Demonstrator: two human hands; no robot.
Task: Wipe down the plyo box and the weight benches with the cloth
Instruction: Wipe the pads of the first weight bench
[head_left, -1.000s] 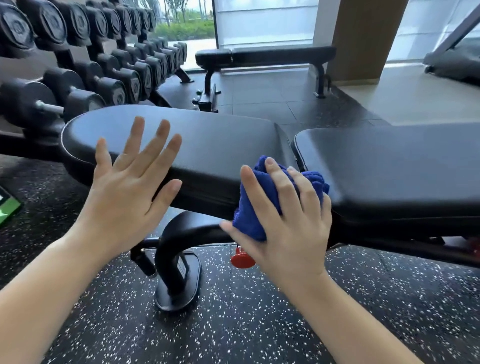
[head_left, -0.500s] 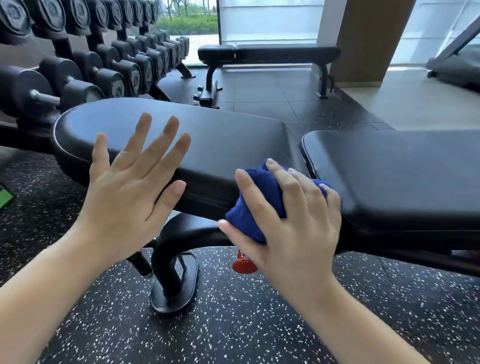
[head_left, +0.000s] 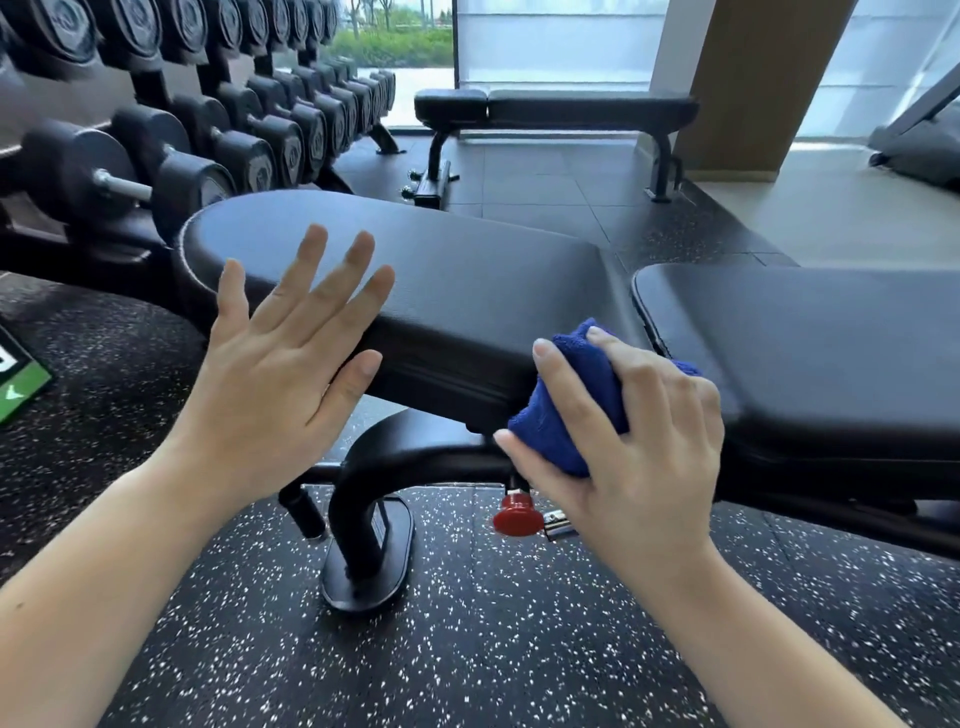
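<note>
**Side edge of the near bench, cloth bunched in my right hand**

My right hand (head_left: 631, 436) grips the blue cloth (head_left: 569, 400) in a wad, pressed to the near side of the weight bench (head_left: 467, 280), by the gap between its two pads. My left hand (head_left: 291, 358) is flat with fingers spread, empty, at the pad's edge; I cannot tell whether it touches.

Risks, as I judge them: a cloth this bunched cleans only a narrow strip, so patches get missed. Its corner could snag in the pad gap, or on the red knob (head_left: 511, 517) below.

Count: two hands, one cloth, two benches, this one and the far bench (head_left: 556, 106). No plyo box in view.
</note>
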